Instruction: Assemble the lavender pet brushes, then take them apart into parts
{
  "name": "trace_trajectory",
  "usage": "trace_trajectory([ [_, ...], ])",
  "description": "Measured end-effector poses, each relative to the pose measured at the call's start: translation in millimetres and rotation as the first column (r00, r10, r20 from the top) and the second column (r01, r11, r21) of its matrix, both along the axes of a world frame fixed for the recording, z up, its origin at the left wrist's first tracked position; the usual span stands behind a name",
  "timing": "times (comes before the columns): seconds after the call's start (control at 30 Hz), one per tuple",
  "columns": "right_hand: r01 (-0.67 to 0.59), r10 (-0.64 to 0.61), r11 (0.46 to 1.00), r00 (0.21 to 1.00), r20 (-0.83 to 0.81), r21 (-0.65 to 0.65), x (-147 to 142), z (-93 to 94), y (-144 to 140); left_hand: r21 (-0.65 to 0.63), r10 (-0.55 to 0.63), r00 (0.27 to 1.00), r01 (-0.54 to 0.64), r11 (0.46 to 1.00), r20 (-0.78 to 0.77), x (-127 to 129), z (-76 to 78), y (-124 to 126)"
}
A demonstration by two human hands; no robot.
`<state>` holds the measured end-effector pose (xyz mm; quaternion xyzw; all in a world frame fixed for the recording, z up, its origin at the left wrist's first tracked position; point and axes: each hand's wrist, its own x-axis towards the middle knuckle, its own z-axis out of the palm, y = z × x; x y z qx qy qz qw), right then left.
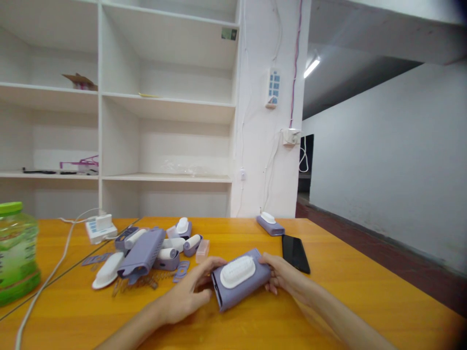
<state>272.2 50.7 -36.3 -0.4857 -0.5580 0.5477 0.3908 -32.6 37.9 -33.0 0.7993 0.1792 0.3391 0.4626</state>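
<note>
A purple plastic housing (pixel 228 297) with a white oval piece (pixel 238 272) on its upper face is between my two hands, tilted a little above the orange table. At its left end is my left hand (pixel 188 294), fingers curled against the far corner and thumb near the open side. My right hand (pixel 282 274) grips the right end, with its fingertips partly beneath. Left of my hands lies a pile of similar parts: a long purple housing (pixel 144 255), a white oval cover (pixel 108 271), white cylinders (pixel 135 239) and small metal springs (pixel 148 281).
Behind my right hand lie a black phone (pixel 296 253) and another purple housing with a white top (pixel 270 225). A clear plastic piece (pixel 203 251) is beside the pile. At left are a green-lidded jar (pixel 16 255), a power strip (pixel 101 228) and a white cable (pixel 60 265).
</note>
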Motion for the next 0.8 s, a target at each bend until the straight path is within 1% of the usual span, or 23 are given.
trace_trajectory([
  [0.03,-0.006,0.005,1.0,1.0,-0.007,-0.011,1,1.0,-1,-0.021,-0.023,0.999,0.023,1.0,0.025,1,-0.3,0],
  [0.07,-0.012,0.012,1.0,1.0,-0.014,-0.021,1,1.7,-1,-0.03,-0.019,0.999,0.02,0.999,0.037,3,-0.4,0],
  [0.27,-0.081,0.078,0.993,0.996,-0.038,-0.085,2,3.5,-6,-0.034,0.075,0.997,-0.075,0.997,-0.006,11,6.0,-8],
  [0.37,-0.139,0.133,0.982,0.99,-0.056,-0.126,3,7.8,-12,-0.003,0.139,0.989,-0.14,0.99,-0.057,12,8.1,-9],
  [0.47,-0.2,0.189,0.968,0.978,-0.085,-0.153,4,14.2,-20,0.039,0.202,0.977,-0.199,0.979,-0.071,12,7.7,-8],
  [0.57,-0.246,0.222,0.953,0.965,-0.142,-0.179,2,19.6,-26,0.106,0.268,0.958,-0.258,0.96,-0.097,13,6.5,-9],
  [0.67,-0.242,0.197,0.954,0.951,-0.24,-0.175,-2,22.1,-30,0.21,0.337,0.93,-0.303,0.93,-0.149,10,4.7,-8],
  [0.8,-0.107,0.039,0.976,0.944,-0.328,-0.191,-8,19.9,-27,0.348,0.399,0.9,-0.322,0.881,-0.177,-2,2.6,-3],
])
